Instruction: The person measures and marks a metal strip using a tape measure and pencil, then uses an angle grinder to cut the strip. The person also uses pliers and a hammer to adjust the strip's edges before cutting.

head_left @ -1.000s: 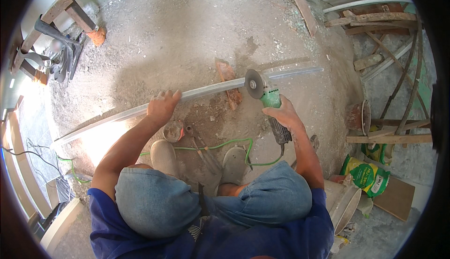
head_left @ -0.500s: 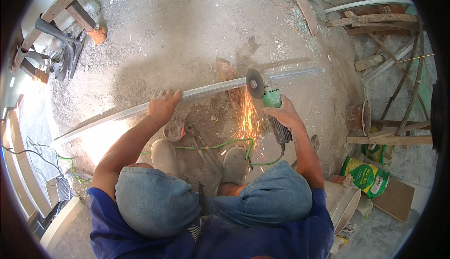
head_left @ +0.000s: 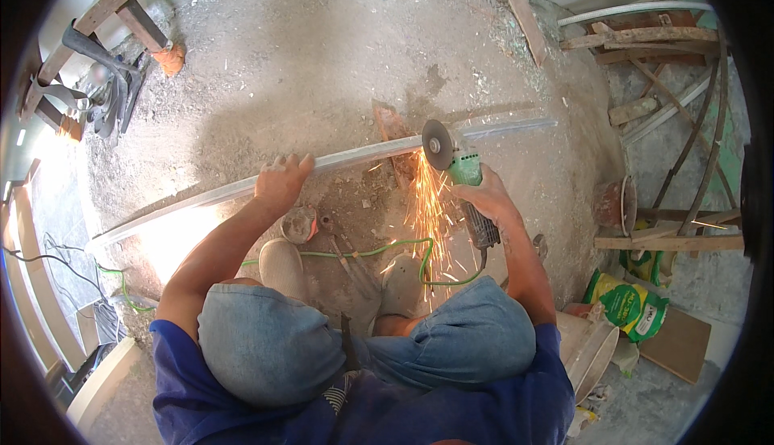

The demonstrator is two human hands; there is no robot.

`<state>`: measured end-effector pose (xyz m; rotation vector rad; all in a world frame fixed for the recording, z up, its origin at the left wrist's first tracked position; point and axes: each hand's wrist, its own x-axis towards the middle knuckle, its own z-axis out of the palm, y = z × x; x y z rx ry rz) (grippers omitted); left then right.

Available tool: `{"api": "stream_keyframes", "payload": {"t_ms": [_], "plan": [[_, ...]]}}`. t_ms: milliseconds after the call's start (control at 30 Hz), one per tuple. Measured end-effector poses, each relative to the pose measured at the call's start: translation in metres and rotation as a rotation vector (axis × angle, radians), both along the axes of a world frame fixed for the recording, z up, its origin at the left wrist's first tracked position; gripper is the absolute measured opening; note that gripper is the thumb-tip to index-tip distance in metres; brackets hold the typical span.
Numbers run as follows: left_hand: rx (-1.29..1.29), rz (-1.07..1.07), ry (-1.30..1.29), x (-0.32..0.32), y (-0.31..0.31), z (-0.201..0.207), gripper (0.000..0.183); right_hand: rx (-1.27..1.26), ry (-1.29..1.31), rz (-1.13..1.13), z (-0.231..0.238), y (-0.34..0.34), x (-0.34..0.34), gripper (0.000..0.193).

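Note:
My right hand [head_left: 485,197] is closed around a green and black angle grinder [head_left: 466,169]. Its cutting disc [head_left: 437,145] meets a long, pale metal bar [head_left: 355,155], and orange sparks [head_left: 427,203] spray from that spot toward my feet. The bar runs across the floor from lower left to upper right, passing over a reddish-brown block [head_left: 390,123] just left of the disc. Well left of the cut, my left hand [head_left: 282,180] is closed over the bar, pressing it from above.
A green power cord [head_left: 387,245] winds between my shoes. Near them lie long-handled pliers or cutters [head_left: 347,255] and a small round tin [head_left: 299,225]. At the right are scrap timber [head_left: 677,241], a bucket [head_left: 619,205] and a green-yellow bag [head_left: 627,304]. A wooden stand [head_left: 133,18] is upper left.
The spark spray has changed shape, spreading wider near my right shoe. Both hands, the bar and the grinder keep nearly the same place.

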<state>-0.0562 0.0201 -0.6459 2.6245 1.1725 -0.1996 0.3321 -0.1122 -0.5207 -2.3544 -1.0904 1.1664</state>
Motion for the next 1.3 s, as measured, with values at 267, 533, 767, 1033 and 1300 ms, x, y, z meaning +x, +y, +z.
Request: {"api": "stream_keyframes", "payload": {"t_ms": [267, 533, 767, 1033, 1300], "plan": [[-0.011, -0.001, -0.002, 0.002, 0.0, 0.003, 0.05, -0.042, -0.036, -0.001, 0.001, 0.0, -0.001, 0.067], [-0.033, 0.011, -0.02, 0.003, -0.001, 0.005, 0.051, -0.031, -0.072, 0.033, -0.003, 0.0, 0.002, 0.07], [0.0, 0.046, -0.137, 0.001, -0.014, 0.007, 0.045, 0.025, -0.068, -0.005, 0.008, -0.006, -0.003, 0.063], [-0.066, 0.048, -0.107, 0.008, -0.003, 0.011, 0.057, 0.082, 0.002, -0.058, 0.013, -0.013, 0.002, 0.059], [-0.064, 0.044, -0.217, 0.006, 0.001, 0.003, 0.054, 0.017, -0.061, -0.025, -0.007, -0.011, 0.009, 0.065]]}}
